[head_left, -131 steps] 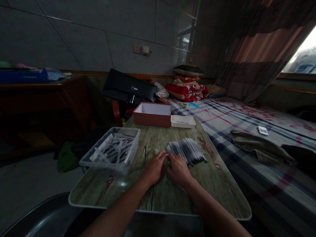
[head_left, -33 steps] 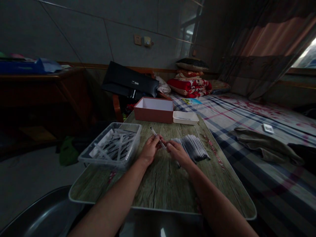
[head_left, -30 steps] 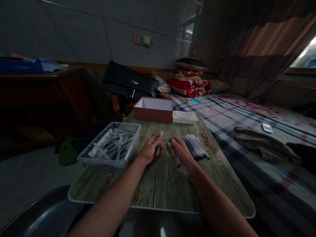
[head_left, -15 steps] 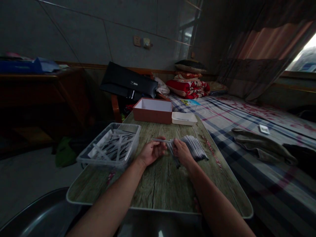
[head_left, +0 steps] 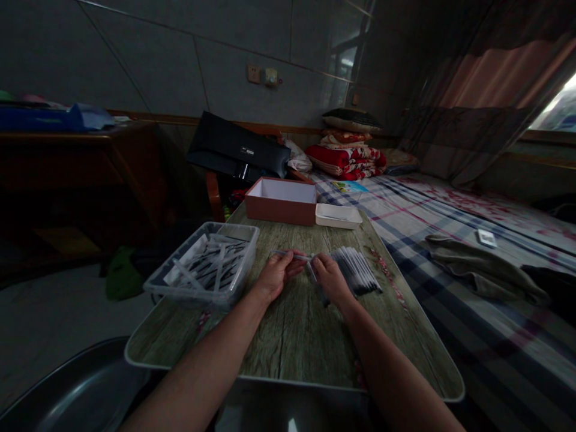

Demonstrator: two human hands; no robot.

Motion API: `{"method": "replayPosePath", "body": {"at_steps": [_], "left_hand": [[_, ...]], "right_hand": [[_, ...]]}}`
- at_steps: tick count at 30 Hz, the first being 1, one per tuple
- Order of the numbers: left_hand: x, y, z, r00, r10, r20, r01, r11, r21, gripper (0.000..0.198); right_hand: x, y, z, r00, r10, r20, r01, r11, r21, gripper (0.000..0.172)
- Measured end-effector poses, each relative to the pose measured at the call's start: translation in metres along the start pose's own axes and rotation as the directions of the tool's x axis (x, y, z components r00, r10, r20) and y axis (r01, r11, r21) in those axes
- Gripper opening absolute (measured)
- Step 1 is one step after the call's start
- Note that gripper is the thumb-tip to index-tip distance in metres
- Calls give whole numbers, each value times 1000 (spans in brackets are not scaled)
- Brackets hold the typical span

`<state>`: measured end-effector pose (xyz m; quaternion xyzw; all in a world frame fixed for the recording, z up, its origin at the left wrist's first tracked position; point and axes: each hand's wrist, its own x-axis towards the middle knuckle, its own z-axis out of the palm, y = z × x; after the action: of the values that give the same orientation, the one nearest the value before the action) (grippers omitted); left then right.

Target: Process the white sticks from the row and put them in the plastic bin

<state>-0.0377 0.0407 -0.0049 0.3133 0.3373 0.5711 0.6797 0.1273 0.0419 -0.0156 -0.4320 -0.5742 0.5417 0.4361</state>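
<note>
My left hand is closed around the left part of a slim clear pen, its thumb lying along the top. My right hand pinches the right end of that pen, which lies level between both hands above the table. Right beside my right hand is a neat row of similar pens with pale barrels and dark ends, partly hidden by the hand. Left of my left hand stands a clear plastic box, holding many loose clear tubes and dark thin sticks.
The wood-patterned table carries an open reddish-brown box and a small white tray at its far end. A bed with a checked sheet adjoins on the right. A metal basin is at lower left.
My left hand's fingers have closed more on the pen, with the thumb pressed down. My right hand has shifted slightly left along it. The view has moved a little.
</note>
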Motion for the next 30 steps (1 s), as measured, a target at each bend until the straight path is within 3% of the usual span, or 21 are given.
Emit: {"method": "replayPosePath", "body": {"at_steps": [3,5,7,10,18,23,30], "left_hand": [[-1,1,0,1000,-17,-9,17,1000,-24,12],[-1,1,1,1000,-27,-1,27,999,-37,12],[-2,2,2,1000,-30,5,30,999,-37,11],[-3,1,2,1000,-26,5,27,999,-18,11],[-1,-1,0,1000,0,11,0,1000,-13,13],[0,-1,-1,1000,5,-10,-5,1000,-19,11],[-2,1,0,999,-20,-35,19,1000,-4,12]], "right_hand": [[-2,-2,2,994,-69,-84,76,994,77,37],[-3,-1,2,995,-50,-89,60,992,110,36],[-1,2,1,996,-8,-84,14,997,73,32],[1,6,-1,996,19,-84,-22,999,-32,41],[-1,4,5,999,-1,-53,5,997,77,27],[-1,4,4,993,-38,-113,38,999,-2,21],[-4,0,4,996,-18,-90,25,997,74,29]]}}
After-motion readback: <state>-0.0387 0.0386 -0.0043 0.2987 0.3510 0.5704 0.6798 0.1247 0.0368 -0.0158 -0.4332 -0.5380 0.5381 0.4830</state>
